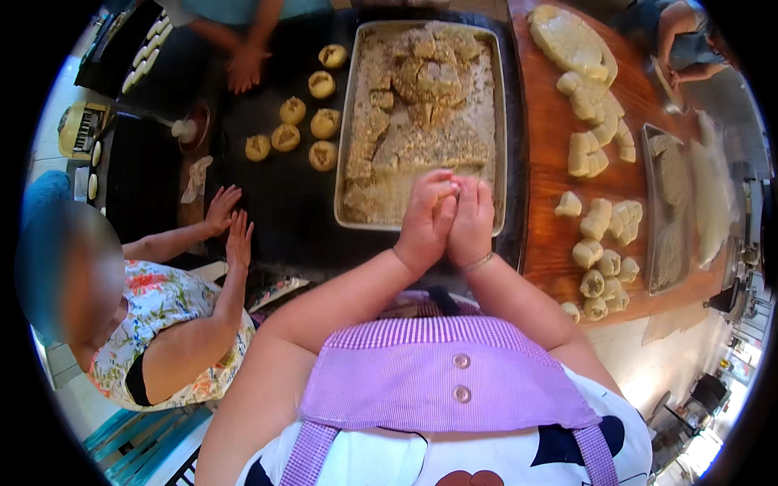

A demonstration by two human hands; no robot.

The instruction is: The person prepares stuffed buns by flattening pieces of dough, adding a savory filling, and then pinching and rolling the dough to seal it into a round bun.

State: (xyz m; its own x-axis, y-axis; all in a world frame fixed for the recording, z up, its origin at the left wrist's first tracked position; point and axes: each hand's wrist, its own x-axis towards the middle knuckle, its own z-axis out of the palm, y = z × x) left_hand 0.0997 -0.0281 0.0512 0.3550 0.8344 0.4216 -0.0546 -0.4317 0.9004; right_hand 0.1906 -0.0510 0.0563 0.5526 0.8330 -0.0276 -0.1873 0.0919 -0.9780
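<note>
My left hand [426, 223] and my right hand [472, 223] are pressed together above the near end of a big metal tray [341, 154]. The fingers of both are curled in, and whatever lies between them is hidden. In the tray is a crumbly, tan-brown mass like a filling [433, 85], broken into chunks and heaped mostly toward the far end. Smears and crumbs cover its bare near part. Left of the tray, several round dough pieces [326, 123] with open, pleated tops sit on the black tabletop [275, 190].
A wooden table [543, 243] at right holds a large dough slab [567, 36], cut dough pieces [597, 219] and a shallow pan [655, 202]. Co-workers' hands rest at the left [227, 219] and far left [245, 66]. Another person [677, 40] works at the far right.
</note>
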